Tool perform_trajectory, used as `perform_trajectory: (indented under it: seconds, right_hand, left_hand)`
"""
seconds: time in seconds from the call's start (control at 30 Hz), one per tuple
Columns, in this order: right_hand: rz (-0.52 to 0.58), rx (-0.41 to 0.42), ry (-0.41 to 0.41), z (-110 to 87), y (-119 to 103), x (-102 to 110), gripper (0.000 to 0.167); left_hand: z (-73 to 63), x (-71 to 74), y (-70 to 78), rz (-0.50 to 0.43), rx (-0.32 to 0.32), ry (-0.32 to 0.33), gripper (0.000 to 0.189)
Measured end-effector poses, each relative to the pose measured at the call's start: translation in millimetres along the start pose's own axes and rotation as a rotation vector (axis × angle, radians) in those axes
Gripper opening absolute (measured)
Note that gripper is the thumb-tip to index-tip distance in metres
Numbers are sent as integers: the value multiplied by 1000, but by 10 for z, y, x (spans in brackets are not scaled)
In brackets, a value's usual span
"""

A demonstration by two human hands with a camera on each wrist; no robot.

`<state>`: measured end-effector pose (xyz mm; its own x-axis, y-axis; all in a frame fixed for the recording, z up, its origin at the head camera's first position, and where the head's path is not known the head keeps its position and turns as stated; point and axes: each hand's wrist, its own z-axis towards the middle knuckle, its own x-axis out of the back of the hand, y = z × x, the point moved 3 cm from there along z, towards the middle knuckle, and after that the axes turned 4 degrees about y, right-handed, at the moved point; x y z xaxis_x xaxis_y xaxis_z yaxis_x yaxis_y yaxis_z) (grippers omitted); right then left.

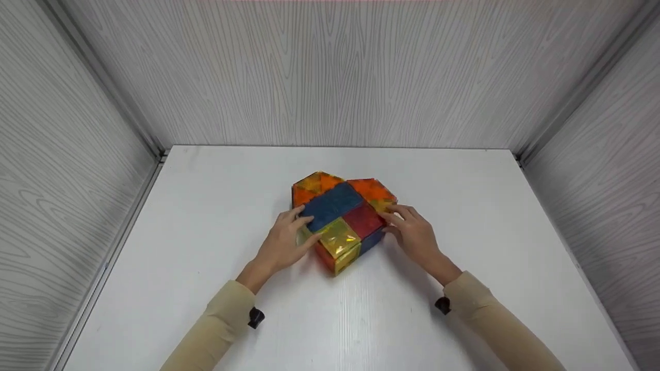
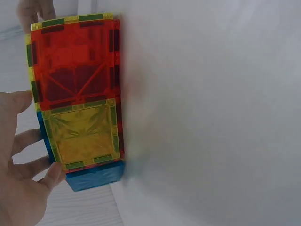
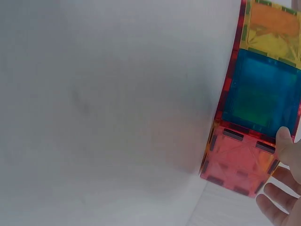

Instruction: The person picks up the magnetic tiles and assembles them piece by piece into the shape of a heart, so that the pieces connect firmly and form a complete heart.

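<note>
A hollow heart-shaped block of translucent magnetic tiles (image 1: 330,206) lies on the table in the head view. Blue, red and yellow squares cover its top, and two orange-and-yellow lobes form its far side. My left hand (image 1: 286,239) touches its left side, thumb by the yellow top square and fingertips at the blue top edge. In the left wrist view a red side tile (image 2: 73,61) stands beside a yellow one (image 2: 84,134). My right hand (image 1: 412,232) touches the right side, fingertips near the red square. The right wrist view shows its thumb on a blue side tile (image 3: 263,92).
The white table (image 1: 180,206) surrounds the block. A grey wood-grain panel (image 1: 335,72) rises behind it, with similar panels on the left (image 1: 62,154) and right (image 1: 613,154). Dark straps (image 1: 256,317) show at both sleeve cuffs.
</note>
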<state>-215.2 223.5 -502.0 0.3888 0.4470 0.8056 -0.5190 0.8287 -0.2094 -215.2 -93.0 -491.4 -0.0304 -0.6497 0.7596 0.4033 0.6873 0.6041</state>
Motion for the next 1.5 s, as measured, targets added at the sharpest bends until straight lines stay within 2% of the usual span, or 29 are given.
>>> perform_trajectory:
  seconds: [0.07, 0.17, 0.3, 0.47, 0.57, 0.67, 0.83, 1.13, 1.5]
  right_hand:
    - [-8, -6, -21, 29, 109, 17, 42]
    - [12, 10, -42, 39, 191, 32, 45]
    - [61, 46, -45, -10, 121, 24, 50]
    - [55, 66, -37, -33, -30, 0, 55]
    - [34, 39, -29, -32, -56, -14, 53]
    - [19, 11, -29, -35, -58, -21, 52]
    - [19, 9, -12, -58, -47, -4, 51]
    - [35, -27, -2, -117, 56, 67, 51]
    - [37, -67, -12, -126, 141, 84, 51]
  left_hand:
    - [-49, -8, 80, 15, -1, -1, 53]
    - [-57, 12, 117, 33, -8, 14, 51]
    - [-23, 54, 11, 53, -26, 19, 55]
    - [11, 42, -122, 39, 3, -31, 63]
    - [22, 16, -142, 24, 8, -57, 64]
    - [39, 5, -130, 14, 3, -56, 63]
    - [87, -17, -86, 12, 2, -46, 62]
    - [193, -136, -3, -1, 18, -74, 63]
    - [299, -211, 19, -11, 31, -91, 64]
